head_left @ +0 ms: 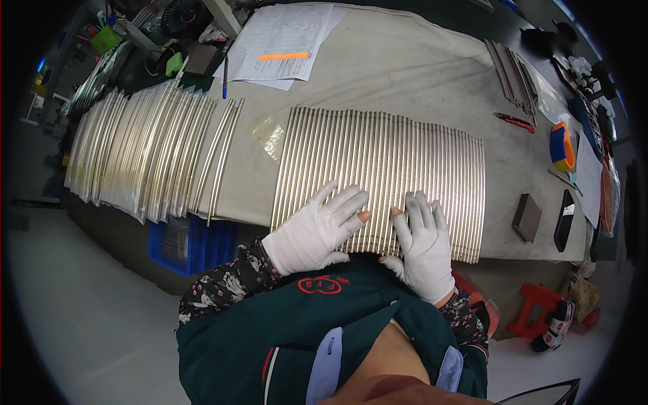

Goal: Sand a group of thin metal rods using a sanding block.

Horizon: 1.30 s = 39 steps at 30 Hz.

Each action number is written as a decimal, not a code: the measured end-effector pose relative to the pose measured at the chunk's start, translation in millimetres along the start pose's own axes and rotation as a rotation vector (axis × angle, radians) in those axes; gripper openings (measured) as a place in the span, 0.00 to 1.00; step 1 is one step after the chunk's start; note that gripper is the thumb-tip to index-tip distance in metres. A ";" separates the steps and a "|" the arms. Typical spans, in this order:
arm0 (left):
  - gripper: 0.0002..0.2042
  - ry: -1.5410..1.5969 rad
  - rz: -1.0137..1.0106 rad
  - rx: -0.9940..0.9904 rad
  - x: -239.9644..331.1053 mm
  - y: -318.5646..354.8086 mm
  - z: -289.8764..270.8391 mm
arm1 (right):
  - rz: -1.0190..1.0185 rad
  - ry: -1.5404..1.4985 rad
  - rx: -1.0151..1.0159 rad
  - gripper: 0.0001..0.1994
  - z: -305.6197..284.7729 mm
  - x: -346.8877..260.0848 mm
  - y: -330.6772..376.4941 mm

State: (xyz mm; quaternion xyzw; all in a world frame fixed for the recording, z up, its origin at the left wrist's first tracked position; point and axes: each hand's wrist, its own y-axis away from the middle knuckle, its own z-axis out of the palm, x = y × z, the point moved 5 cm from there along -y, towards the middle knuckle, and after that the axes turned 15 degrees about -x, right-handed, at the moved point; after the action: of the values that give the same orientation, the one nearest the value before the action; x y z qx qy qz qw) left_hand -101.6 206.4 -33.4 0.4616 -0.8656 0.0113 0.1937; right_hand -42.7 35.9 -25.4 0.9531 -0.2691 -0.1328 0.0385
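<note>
From here I see a broad worktable (405,74) draped in pale grey cloth, a white post (223,18) at its far left. Below lies smooth, pale floor (101,310) (faintly shiny, too); the red frame (536,294) at right is perhaps a stool.

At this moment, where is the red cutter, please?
In the head view, the red cutter lies on the right, between the row of shiny rods and the blue-orange object.

Silvery rods (385,155), dark floral sleeves (226,287)
</note>
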 end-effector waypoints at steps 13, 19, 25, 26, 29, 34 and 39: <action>0.42 -0.032 0.103 -0.130 -0.4 2.7 -26.2 | -0.016 -0.019 -0.007 0.40 -2.4 -0.2 4.2; 0.38 -0.310 -0.041 -0.109 -71.1 -27.4 -78.4 | -0.018 -0.031 0.001 0.41 0.5 2.1 6.5; 0.35 -0.223 -0.437 -0.036 -198.4 -93.2 -119.1 | -0.005 0.004 -0.043 0.42 3.1 3.8 5.5; 0.34 -0.217 -0.493 -0.023 -214.8 -103.3 -122.2 | -0.002 -0.009 -0.060 0.42 3.8 4.3 5.1; 0.34 -0.180 -0.596 -0.043 -249.3 -128.5 -119.9 | 0.001 -0.029 -0.072 0.44 3.7 4.6 4.1; 0.33 -0.078 -0.705 0.067 -280.4 -146.7 -105.5 | 0.023 0.016 -0.115 0.43 5.0 5.3 1.4; 0.34 -0.103 -0.751 0.111 -295.4 -151.1 -102.1 | 0.049 -0.012 -0.174 0.42 6.8 7.1 -2.6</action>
State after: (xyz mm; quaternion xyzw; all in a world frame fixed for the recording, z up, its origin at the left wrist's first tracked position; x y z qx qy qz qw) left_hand 200.3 374.8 -65.2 0.7563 -0.6429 -0.0370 0.1153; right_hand -37.4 34.4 -34.0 0.9385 -0.2798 -0.1607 0.1228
